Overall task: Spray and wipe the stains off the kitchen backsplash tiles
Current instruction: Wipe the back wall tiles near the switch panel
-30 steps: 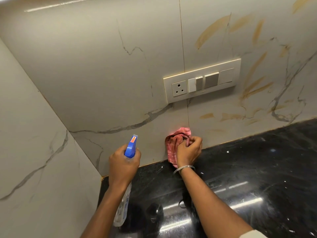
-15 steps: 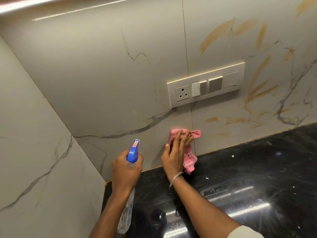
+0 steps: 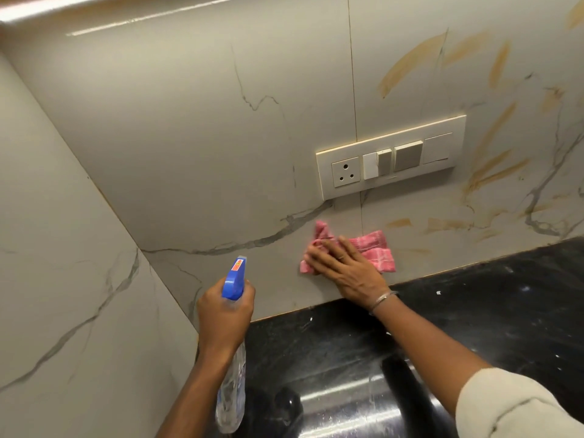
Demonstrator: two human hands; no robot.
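Observation:
My right hand [image 3: 346,268] lies flat with straight fingers on a pink checked cloth [image 3: 376,248], pressing it against the marble-look backsplash tile [image 3: 221,153] just above the counter, below the switch plate. My left hand [image 3: 226,311] grips a clear spray bottle [image 3: 232,393] by its neck; the blue spray head [image 3: 234,278] points up at the wall. Yellow-brown stains [image 3: 407,63] streak the tile right of and below the switch plate, with more stains [image 3: 493,172] at the far right.
A cream switch plate [image 3: 390,161] with a socket and switches sits on the wall above the cloth. A glossy black stone counter [image 3: 458,311] runs below the tiles. A side wall [image 3: 63,279] meets the backsplash in a corner at the left.
My right hand went from bunching the cloth to lying flat on it, and the cloth is spread wider to the right. The left hand kept holding the bottle.

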